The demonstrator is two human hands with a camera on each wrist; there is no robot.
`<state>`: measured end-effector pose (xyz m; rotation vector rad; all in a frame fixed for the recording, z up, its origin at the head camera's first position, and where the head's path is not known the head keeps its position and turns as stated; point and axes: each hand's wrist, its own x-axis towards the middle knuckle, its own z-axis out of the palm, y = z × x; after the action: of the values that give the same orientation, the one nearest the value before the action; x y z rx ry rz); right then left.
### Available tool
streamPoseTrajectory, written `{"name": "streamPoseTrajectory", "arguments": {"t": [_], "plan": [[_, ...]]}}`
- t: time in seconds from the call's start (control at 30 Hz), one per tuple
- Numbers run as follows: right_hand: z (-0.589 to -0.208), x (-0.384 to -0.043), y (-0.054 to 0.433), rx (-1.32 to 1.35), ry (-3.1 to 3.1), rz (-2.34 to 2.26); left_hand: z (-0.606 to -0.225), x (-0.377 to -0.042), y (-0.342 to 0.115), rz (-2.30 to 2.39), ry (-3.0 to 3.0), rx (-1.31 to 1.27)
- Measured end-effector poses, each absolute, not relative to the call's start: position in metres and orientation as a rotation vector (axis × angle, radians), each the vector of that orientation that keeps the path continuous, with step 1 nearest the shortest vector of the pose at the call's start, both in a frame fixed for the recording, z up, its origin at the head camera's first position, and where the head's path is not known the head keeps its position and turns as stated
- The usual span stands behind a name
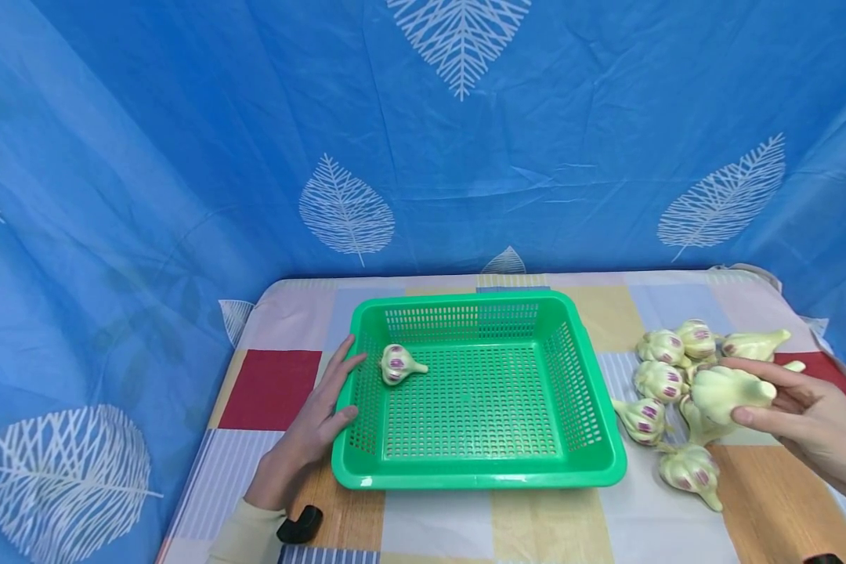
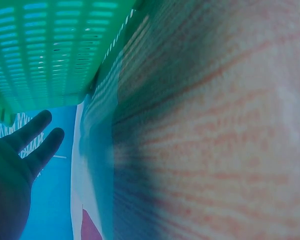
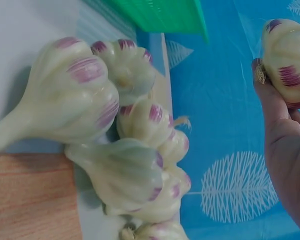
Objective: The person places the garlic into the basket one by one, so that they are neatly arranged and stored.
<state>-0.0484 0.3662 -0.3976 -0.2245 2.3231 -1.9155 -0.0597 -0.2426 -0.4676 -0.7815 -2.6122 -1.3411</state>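
Sitting in the green basket: one garlic bulb is resting on the slotted floor, near the left wall, and its stem is pointing right.
Basket: it is standing upright in the middle of the worktop, and its perforated walls are letting patches of the cloth show through.
Left hand: its fingers are spreading apart, fairly straight, and are touching the basket's left rim; in the left wrist view two fingers are reaching out beside the wall.
Right hand: thumb and fingers are pinching a held bulb over the pile on the right, with its stem pointing right; the right wrist view is showing purple patches on it.
Garlic pile: several purple-marked bulbs are lying close together to the right of the basket, some touching; the right hand is hiding part of the group, so an exact count is not showing.
Nearest bulb: it is lying at the pile's near edge, its stem pointing nearer and right.
Backdrop: a blue curtain with white leaf prints is hanging along the far side.
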Motion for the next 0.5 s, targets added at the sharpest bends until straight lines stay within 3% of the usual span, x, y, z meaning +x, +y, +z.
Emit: {"name": "streamPoseTrajectory", "arguments": {"t": [0.3, 0.5], "plan": [[-0.395, -0.061, 0.349, -0.184, 2.563, -1.498, -0.467, -0.06, -0.242, -1.347, -2.612, -0.788], [-0.387, -0.075, 0.322, -0.327, 2.502, -1.45, -0.469, -0.059, -0.242, -1.345, -2.607, -0.787]]}}
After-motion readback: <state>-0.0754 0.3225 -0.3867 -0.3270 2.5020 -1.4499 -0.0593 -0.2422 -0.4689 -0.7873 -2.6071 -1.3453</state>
